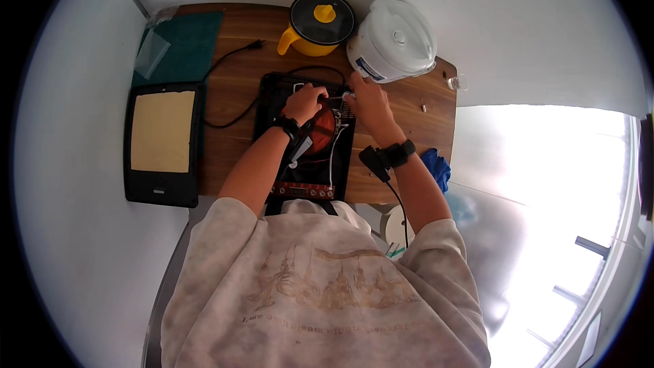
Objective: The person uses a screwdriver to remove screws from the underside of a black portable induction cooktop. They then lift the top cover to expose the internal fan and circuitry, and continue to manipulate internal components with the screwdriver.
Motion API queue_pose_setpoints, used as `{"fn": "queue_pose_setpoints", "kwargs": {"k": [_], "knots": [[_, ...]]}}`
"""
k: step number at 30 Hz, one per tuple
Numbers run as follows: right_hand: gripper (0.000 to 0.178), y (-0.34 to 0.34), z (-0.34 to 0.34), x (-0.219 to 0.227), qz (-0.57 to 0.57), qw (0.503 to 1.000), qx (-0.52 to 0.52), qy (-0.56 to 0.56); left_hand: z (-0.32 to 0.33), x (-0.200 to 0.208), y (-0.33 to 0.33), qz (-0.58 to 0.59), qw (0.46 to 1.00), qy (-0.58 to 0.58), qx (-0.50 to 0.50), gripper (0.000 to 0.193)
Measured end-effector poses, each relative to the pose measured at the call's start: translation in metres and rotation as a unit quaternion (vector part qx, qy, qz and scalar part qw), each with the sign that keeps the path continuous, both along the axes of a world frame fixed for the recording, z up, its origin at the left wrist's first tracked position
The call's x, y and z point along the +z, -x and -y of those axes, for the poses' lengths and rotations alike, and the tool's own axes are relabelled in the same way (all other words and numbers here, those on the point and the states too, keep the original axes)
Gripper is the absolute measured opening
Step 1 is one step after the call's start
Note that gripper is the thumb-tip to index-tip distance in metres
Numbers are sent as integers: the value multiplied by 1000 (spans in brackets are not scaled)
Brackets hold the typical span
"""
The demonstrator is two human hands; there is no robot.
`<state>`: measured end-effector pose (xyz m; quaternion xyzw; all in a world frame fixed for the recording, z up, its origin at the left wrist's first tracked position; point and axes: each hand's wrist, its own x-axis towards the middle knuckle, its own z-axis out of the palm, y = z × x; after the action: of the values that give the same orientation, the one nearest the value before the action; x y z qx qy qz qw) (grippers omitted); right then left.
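Observation:
An opened induction cooker base (264, 105) lies in front of me, with a round copper-red coil (321, 133) and thin wires showing inside. My left hand (304, 103) is closed over the coil's far left side; what its fingers pinch is hidden. Opposite it, my right hand (371, 105) is closed on a thin rod with a pale end (349, 97), which points left toward the other hand. Its exact kind is too small to tell. A pale wedge-shaped piece (301, 150) slants across the coil's left edge, below my left wrist. Along the near edge runs a reddish control board (303, 191).
At left lies a black panel with a beige sheet (162, 133), near a green mat (184, 41). A yellow pot (319, 46) and white rice cooker (395, 37) stand behind. A power cord's plug (256, 44), small glass jar (458, 82) and blue cloth (436, 169) surround the base.

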<state>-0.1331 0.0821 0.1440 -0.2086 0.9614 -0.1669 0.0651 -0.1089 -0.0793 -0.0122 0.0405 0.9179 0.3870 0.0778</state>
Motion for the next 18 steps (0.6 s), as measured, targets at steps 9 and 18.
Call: {"fn": "queue_pose_setpoints", "kwargs": {"k": [9,18], "knots": [[24,-7,24,3,-36,998,41,31,1,-5,-1,-3,1000,-10,20,32],[26,8,-8,33,-47,997,-67,-8,2,-1,-1,15,999,-28,10,30]]}}
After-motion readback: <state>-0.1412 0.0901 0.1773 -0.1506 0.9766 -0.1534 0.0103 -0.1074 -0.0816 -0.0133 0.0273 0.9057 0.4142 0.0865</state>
